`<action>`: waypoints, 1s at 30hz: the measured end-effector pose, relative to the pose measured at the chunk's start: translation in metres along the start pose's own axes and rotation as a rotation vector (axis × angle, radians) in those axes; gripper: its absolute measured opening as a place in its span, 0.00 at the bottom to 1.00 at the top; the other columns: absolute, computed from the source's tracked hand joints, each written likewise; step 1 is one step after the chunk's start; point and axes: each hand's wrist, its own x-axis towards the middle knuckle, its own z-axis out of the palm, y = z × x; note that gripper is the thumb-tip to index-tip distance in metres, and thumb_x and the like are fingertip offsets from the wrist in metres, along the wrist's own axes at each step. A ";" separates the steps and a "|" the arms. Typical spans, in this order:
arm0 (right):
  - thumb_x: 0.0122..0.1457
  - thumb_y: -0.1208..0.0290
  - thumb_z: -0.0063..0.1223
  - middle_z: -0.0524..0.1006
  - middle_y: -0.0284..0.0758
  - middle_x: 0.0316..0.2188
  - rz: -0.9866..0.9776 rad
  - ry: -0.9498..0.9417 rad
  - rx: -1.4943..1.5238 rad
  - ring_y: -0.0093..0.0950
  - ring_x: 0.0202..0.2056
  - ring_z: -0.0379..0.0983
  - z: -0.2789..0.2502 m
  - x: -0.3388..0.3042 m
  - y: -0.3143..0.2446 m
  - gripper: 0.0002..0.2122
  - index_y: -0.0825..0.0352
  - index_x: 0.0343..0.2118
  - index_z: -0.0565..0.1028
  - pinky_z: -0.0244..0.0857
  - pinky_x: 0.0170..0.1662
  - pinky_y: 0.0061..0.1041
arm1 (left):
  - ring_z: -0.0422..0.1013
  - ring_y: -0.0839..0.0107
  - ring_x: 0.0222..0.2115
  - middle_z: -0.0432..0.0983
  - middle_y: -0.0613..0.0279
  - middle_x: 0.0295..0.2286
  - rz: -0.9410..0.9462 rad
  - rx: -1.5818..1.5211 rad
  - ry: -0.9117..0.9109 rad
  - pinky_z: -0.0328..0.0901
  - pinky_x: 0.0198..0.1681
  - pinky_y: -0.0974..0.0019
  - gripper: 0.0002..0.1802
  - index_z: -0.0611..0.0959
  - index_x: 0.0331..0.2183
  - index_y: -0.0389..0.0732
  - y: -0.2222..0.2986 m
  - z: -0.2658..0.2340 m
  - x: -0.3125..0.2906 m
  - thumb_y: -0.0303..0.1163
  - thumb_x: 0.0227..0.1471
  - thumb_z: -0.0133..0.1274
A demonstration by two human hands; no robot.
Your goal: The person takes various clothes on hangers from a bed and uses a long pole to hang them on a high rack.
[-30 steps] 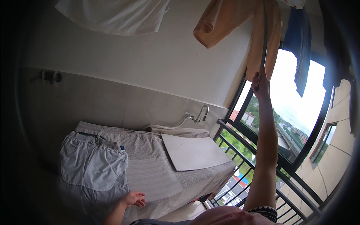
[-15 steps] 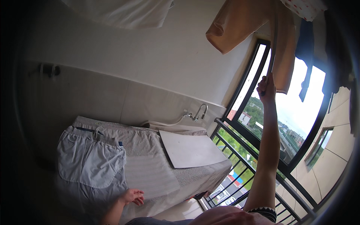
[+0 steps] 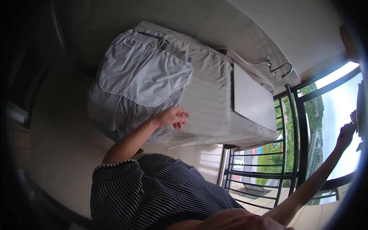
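Observation:
My left hand (image 3: 174,117) is held beside the lower edge of a pair of pale shorts (image 3: 145,71). Its fingers are loosely bent and apart, with nothing in them. The shorts lie spread over a cloth-covered stand, their elastic waistband away from me; a hanger hook (image 3: 165,38) pokes up at the waist. My right arm stretches far out to the right, and my right hand (image 3: 347,133) is closed near the picture's dark rim. The thin pole seen in its grip half a second ago is barely distinguishable now.
A grey cloth cover (image 3: 209,99) drapes the stand, with a white board (image 3: 251,96) on its right end. Behind is a wall tap (image 3: 281,71) with a hose. Dark railings (image 3: 255,174) and a window frame (image 3: 303,134) stand at right.
The view has swung downward, so most hanging clothes have left the picture and the shorts sit higher in it. My right hand now appears at the far right; my left stays near the shorts.

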 end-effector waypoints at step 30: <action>0.57 0.57 0.40 0.50 0.25 0.12 0.378 0.008 -0.087 0.16 0.12 0.44 0.146 -0.339 0.010 0.17 0.61 0.17 0.57 0.40 0.14 0.16 | 0.50 0.61 0.54 0.60 0.63 0.50 -0.550 1.663 0.701 0.50 0.52 0.52 0.22 0.74 0.42 0.45 0.130 -0.320 0.157 0.35 0.40 0.49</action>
